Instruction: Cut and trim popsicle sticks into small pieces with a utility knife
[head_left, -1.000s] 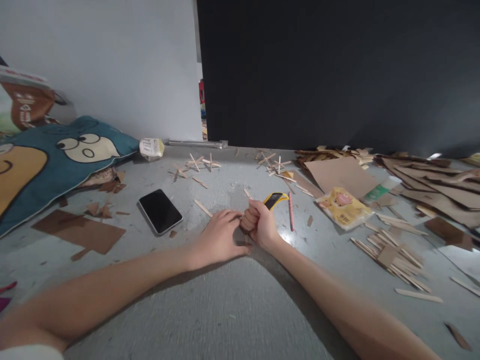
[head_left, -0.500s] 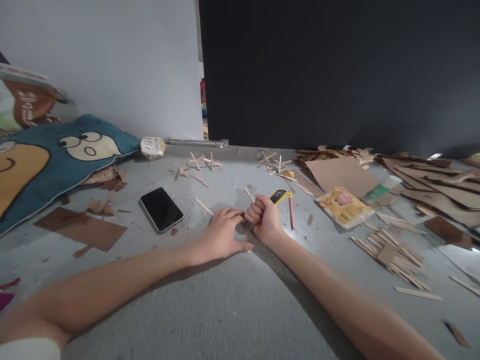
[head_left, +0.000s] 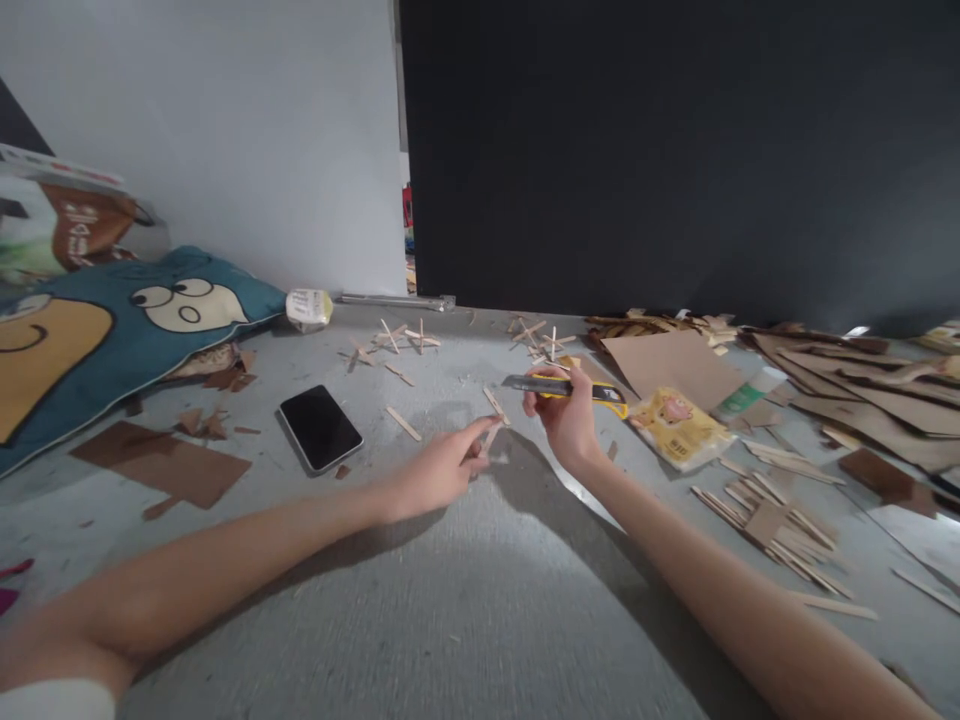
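Observation:
My right hand (head_left: pixel 568 422) is closed around a yellow and black utility knife (head_left: pixel 609 394), raised over the grey surface with its blade pointing left. My left hand (head_left: pixel 439 470) pinches a short piece of wooden craft stick (head_left: pixel 491 436) between thumb and fingers, below and to the left of the blade. Just beyond those fingertips a second stick (head_left: pixel 493 400) lies on the surface. Another loose craft stick (head_left: pixel 403 422) rests left of it, beside a black-screened phone (head_left: pixel 321 428).
Crossed stick pieces (head_left: pixel 390 340) are scattered towards the wall. On the right are a yellow packet (head_left: pixel 681 430), a glue stick (head_left: pixel 752 393), a bundle of craft sticks (head_left: pixel 772 520) and cardboard strips (head_left: pixel 870 385). A blue cushion (head_left: pixel 259 297) and cut cardboard (head_left: pixel 161 463) lie left.
My hands have come apart. The right hand has lifted the utility knife and turned it, so its blade now points left. My left hand keeps hold of the stick piece.

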